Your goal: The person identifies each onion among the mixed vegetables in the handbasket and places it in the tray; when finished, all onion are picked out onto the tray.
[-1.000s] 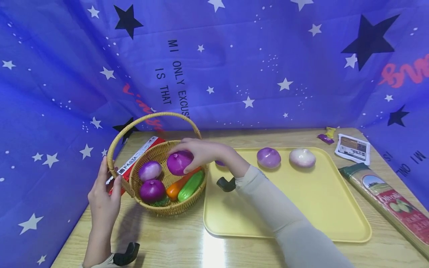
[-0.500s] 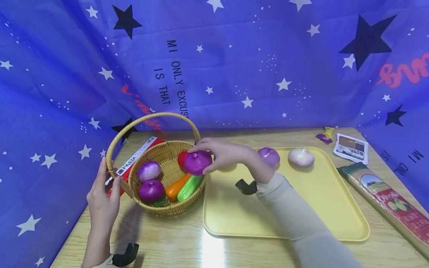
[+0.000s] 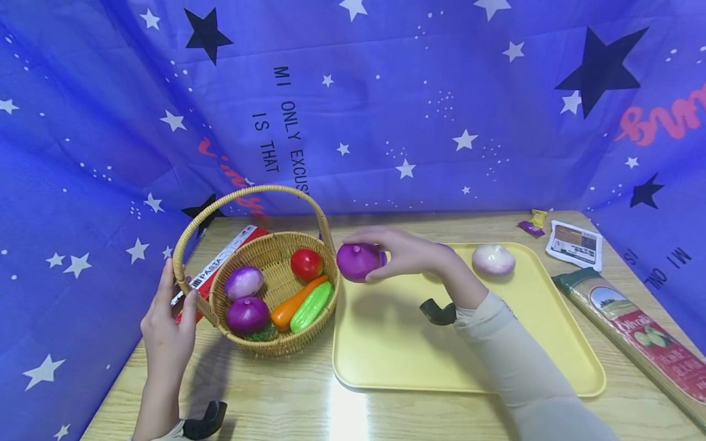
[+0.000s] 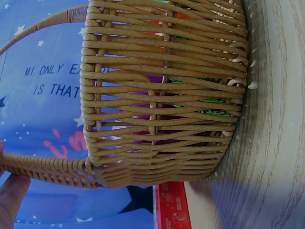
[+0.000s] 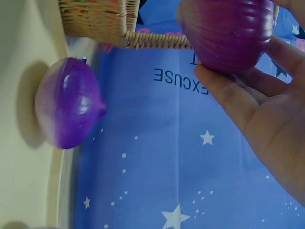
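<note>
My right hand [image 3: 405, 252] holds a purple onion [image 3: 357, 262] in the air above the left edge of the yellow tray [image 3: 469, 361], just right of the wicker basket [image 3: 276, 349]. In the right wrist view, fingers and thumb go around this onion [image 5: 228, 36]. My left hand [image 3: 168, 327] grips the left base of the basket's handle [image 3: 184, 245], thumb in front. Inside the basket are two purple onions [image 3: 248, 315], a red tomato [image 3: 306, 264], a carrot [image 3: 298, 304] and a green vegetable [image 3: 312, 307], perhaps a cucumber. Some green sprigs show through the weave in the left wrist view.
A whitish onion [image 3: 494, 260] sits on the tray's far side; a purple onion [image 5: 69, 105] beyond my right hand is mostly hidden in the head view. A red pasta box [image 3: 226, 254] lies behind the basket. Right of the tray are a long noodle packet [image 3: 634, 331] and a white pouch [image 3: 575, 244].
My right hand has carried the purple onion rightward out of the basket to over the tray's left edge. The tomato has come into view. My left hand stays on the handle.
</note>
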`<action>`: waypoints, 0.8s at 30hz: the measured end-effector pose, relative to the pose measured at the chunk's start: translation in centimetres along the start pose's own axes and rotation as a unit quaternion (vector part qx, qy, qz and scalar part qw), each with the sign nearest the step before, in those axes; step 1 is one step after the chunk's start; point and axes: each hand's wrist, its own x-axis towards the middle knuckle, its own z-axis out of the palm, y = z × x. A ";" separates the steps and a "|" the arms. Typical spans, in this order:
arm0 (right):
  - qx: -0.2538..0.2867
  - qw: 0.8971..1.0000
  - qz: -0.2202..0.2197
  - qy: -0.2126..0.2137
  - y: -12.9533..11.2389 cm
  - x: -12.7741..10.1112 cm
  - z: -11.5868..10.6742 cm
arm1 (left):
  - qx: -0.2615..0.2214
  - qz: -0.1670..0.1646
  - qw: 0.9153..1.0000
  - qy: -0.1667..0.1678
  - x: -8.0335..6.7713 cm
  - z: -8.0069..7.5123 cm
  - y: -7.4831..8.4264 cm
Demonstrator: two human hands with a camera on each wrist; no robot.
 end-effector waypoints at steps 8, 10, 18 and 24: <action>-0.034 0.998 -0.030 0.032 1.8 -1.7 0.4 | 0.005 -0.007 1.000 -0.005 0.0 0.1 0.1; -0.050 0.997 -0.034 0.040 2.3 -2.1 0.6 | 0.006 -0.008 1.000 -0.004 0.1 0.1 0.1; -0.051 0.997 -0.026 0.042 4.5 -3.0 1.5 | 0.010 -0.008 1.000 -0.001 0.0 0.0 0.1; -0.052 0.998 -0.007 0.035 5.6 -3.5 2.4 | 0.007 -0.006 1.000 -0.002 0.0 0.0 0.1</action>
